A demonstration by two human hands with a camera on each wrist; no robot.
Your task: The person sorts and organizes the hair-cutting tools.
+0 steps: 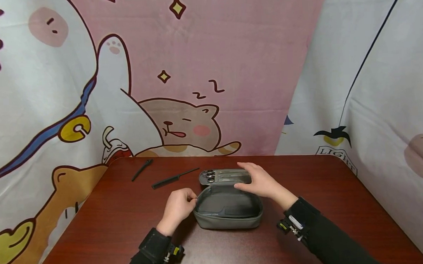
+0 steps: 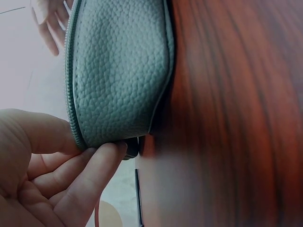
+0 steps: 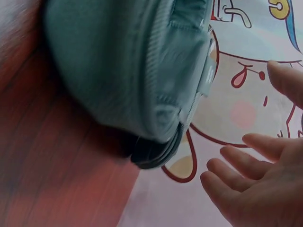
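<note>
A grey-green zippered case (image 1: 228, 223) of pebbled leather lies unzipped on the table, its lid (image 1: 234, 177) folded back toward the wall. Scissors (image 1: 210, 176) with ring handles show in the lid beside a clear pocket. At the case's left rear corner, my left hand (image 1: 178, 207) pinches the zipper edge (image 2: 71, 104) between thumb and fingers. Over the lid's right end hovers my right hand (image 1: 261, 181), thumb and fingers spread. In the right wrist view those fingers (image 3: 232, 175) stand apart from the case and hold nothing.
A dark rat-tail comb (image 1: 166, 182) lies on the table left of the lid, its thin tail pointing toward it. Farther left is a dark hair clip (image 1: 142, 170). Behind the reddish-brown table (image 1: 322, 206) hangs a printed cloth (image 1: 251, 68) with cartoon animals.
</note>
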